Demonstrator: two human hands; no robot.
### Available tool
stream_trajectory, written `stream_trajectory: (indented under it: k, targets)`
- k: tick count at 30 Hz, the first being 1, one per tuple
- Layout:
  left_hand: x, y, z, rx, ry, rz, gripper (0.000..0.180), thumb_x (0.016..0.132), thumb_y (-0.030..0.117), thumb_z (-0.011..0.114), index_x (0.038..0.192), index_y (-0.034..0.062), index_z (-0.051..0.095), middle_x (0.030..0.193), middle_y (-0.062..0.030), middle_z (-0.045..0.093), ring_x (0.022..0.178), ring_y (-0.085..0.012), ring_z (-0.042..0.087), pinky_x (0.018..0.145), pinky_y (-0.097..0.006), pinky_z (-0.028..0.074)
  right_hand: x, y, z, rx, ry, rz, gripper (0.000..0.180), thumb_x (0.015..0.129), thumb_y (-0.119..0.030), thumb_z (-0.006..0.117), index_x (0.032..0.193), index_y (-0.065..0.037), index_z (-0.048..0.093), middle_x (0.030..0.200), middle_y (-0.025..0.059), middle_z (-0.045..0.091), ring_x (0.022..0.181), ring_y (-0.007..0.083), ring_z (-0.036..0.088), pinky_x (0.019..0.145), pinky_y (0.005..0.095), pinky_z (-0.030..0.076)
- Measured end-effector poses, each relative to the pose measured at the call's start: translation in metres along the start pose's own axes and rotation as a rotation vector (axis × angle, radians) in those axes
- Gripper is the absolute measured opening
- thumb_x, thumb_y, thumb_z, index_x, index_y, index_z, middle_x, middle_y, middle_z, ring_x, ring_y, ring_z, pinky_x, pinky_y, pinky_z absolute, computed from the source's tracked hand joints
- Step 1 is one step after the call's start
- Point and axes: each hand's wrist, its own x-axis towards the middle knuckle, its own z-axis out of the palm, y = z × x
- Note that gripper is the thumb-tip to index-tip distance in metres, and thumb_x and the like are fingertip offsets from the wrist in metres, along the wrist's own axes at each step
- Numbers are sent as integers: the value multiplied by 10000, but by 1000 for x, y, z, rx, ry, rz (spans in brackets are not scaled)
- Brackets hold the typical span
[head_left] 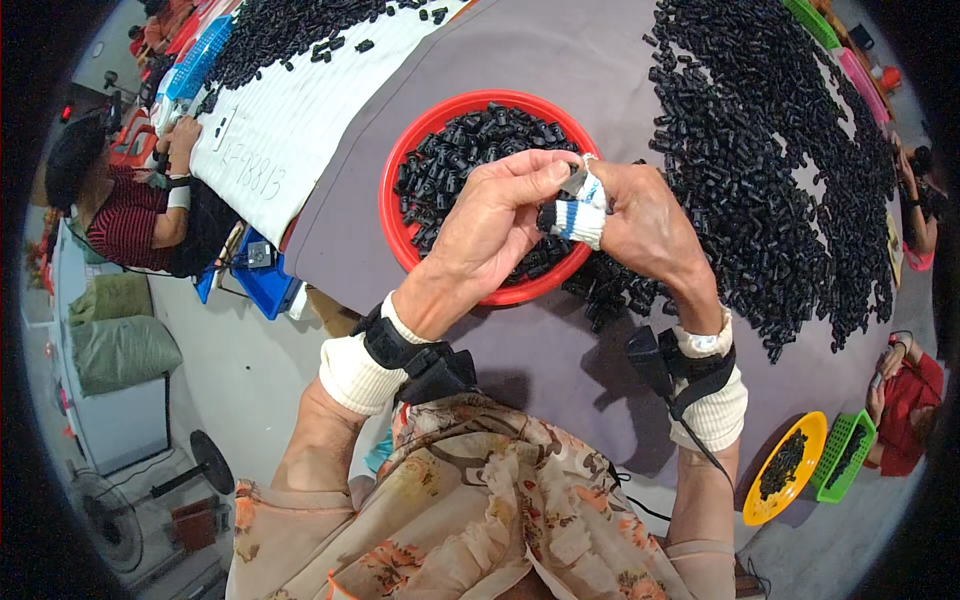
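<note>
Together, left hand [500,215] and right hand [640,215] pinching small grey part [573,182], tilted up-right, over red bowl [392,190].

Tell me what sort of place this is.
Likely a small-parts sorting or assembly workshop: a long table heaped with black parts, a red bowl of them under both hands, and other workers seated alongside.

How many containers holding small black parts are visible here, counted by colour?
Red round bowl, under the left hand and right hand: 1
Yellow round bowl: 1
Green basket beside the yellow one: 1
Total: 3
</note>
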Motion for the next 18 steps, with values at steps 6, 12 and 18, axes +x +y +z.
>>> stream_trajectory:
  k: [6, 12, 18]
  targets:
    - [0, 2, 2, -53, -71, 2, 205, 875, 101, 526, 1040, -18, 545, 928, -55, 601, 828, -110, 578, 766, -257, 487, 0, -1, 0, 90, 46, -7, 310, 680, -252, 704, 736, 17, 558, 588, 102, 534, 520, 182, 465, 538, 317, 412]
    - [-1, 1, 0, -88, -108, 7, 200, 875, 95, 522, 1040, -17, 542, 916, -52, 595, 813, -107, 573, 759, -246, 486, 1, -10, -7, 8, 34, 16, 302, 645, -256, 725, 705, -13, 555, 592, 86, 532, 529, 183, 493, 541, 319, 414]
    - [1, 2, -3, -103, -145, 13, 219, 872, 99, 528, 1059, -17, 531, 933, -64, 598, 829, -119, 589, 756, -261, 504, 1, -15, -8, -7, 25, -3, 291, 642, -250, 721, 711, -15, 565, 607, 98, 546, 532, 212, 504, 545, 328, 417]
